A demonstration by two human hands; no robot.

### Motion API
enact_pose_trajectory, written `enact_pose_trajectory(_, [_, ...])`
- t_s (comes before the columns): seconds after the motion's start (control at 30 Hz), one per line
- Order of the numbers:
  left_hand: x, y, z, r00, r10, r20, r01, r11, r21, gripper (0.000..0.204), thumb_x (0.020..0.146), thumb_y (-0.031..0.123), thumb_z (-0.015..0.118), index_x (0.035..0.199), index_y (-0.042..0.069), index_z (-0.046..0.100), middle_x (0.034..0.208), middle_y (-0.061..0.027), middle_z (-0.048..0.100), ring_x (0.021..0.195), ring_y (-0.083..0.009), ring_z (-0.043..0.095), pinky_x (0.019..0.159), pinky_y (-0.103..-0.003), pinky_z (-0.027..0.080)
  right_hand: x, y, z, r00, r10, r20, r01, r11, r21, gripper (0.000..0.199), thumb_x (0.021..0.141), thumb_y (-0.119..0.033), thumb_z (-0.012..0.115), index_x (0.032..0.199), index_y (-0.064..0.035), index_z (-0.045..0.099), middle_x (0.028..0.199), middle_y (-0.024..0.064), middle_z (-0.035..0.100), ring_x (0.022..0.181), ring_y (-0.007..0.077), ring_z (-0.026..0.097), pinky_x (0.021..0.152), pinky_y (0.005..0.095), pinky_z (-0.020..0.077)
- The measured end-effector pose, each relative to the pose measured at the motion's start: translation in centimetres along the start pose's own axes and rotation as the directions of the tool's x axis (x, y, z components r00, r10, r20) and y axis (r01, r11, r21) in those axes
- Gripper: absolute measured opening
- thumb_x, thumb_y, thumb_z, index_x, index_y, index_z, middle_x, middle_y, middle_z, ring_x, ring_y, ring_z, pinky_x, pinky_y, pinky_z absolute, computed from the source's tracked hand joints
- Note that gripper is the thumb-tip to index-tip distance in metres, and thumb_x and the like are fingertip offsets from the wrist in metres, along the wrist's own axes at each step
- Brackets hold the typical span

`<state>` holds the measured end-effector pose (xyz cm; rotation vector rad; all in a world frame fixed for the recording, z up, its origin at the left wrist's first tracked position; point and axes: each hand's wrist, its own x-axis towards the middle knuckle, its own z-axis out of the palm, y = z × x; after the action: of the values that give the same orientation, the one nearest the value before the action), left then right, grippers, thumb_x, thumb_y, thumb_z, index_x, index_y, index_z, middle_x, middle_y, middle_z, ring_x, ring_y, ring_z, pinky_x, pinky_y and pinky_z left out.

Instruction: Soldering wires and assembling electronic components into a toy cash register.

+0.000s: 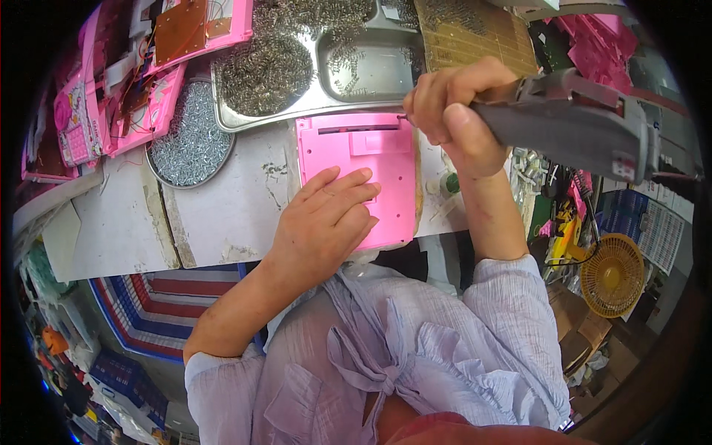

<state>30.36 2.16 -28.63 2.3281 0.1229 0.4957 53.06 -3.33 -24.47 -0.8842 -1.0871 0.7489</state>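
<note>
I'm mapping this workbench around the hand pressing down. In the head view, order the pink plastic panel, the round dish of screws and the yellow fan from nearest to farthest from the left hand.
1. Pink plastic panel: directly under the left hand, touching.
2. Round dish of screws: up and to the left on the bench.
3. Yellow fan: far right, below bench level.

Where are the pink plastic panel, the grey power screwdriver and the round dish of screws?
pink plastic panel (371,152): head view, its upper face.
grey power screwdriver (571,130): head view, its body.
round dish of screws (191,137): head view, the screw heap.
</note>
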Motion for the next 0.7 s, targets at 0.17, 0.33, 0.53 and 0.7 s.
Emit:
enact_pose_trajectory(0.17, [0.3,0.1,0.0,1.0,-0.006,-0.011,0.006,1.0,-0.012,0.018,0.085,0.012,0.077,0.086,0.007,0.06,0.12,-0.0088,0.071,0.124,-0.026,0.064,0.108,-0.047,0.046,-0.3,1.0,-0.8,0.999,0.017,0.04,-0.012,0.992,-0.124,0.026,0.096,-0.022,0.068,0.094,-0.0062,0.047,0.057,0.0052,0.046,0.051,0.0147,0.043,0.052,0.0335,0.0408])
enact_pose_trajectory(0.33, [-0.5,-0.3,0.4,0.991,-0.022,-0.13,0.008,0.994,-0.106,0.018,0.085,0.011,0.079,0.092,0.007,0.063,0.115,-0.0093,0.074,0.118,-0.0269,0.068,0.109,-0.048,0.045,1.2,-2.2,1.4,0.999,-0.04,-0.003,0.04,0.998,-0.041,0.03,0.095,-0.03,0.069,0.109,-0.0079,0.054,0.056,0.0007,0.047,0.049,0.0119,0.044,0.048,0.0311,0.0401])
enact_pose_trajectory(0.53, [-1.0,-0.9,-1.2,0.957,-0.048,-0.288,0.024,0.996,-0.084,0.019,0.082,0.009,0.081,0.095,0.006,0.067,0.105,-0.0083,0.075,0.104,-0.0244,0.073,0.109,-0.051,0.046,0.1,-4.3,4.9,0.966,-0.04,0.256,-0.033,0.961,0.276,0.029,0.095,-0.035,0.07,0.109,-0.0134,0.056,0.06,-0.0044,0.054,0.047,0.0102,0.051,0.044,0.0285,0.0432])
enact_pose_trajectory(0.7, [-1.6,-1.6,-2.4,0.945,-0.046,-0.325,0.034,0.999,-0.041,0.02,0.082,0.009,0.081,0.098,0.006,0.069,0.1,-0.0078,0.075,0.101,-0.023,0.074,0.11,-0.052,0.044,0.1,-3.1,7.6,0.985,0.013,0.174,-0.062,0.958,0.279,0.028,0.096,-0.035,0.069,0.105,-0.0123,0.054,0.06,-0.0027,0.053,0.047,0.0118,0.05,0.043,0.029,0.0412])
